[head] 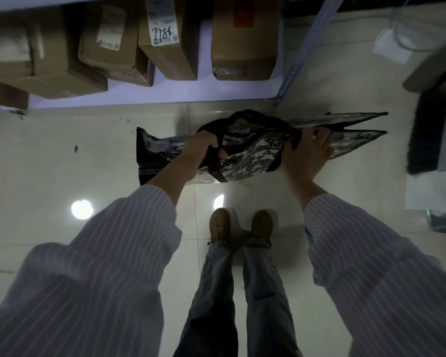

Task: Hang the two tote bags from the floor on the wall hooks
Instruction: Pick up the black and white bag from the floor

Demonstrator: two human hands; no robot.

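A grey camouflage tote bag point(255, 150) with black strap handles point(252, 117) hangs folded flat above the tiled floor, just ahead of my feet. My left hand point(204, 148) is closed around the left end of the black handles. My right hand point(307, 153) grips the bag's top edge and the right end of the handles. Whether this is one bag or two held together cannot be told. No wall hooks are in view.
A low metal shelf point(216, 94) carries several cardboard boxes point(165, 39) right behind the bag. A dark brush-like object point(422, 140) and a grey cabinet point(433, 47) stand at the right. My brown shoes point(240, 225) stand on pale glossy tiles.
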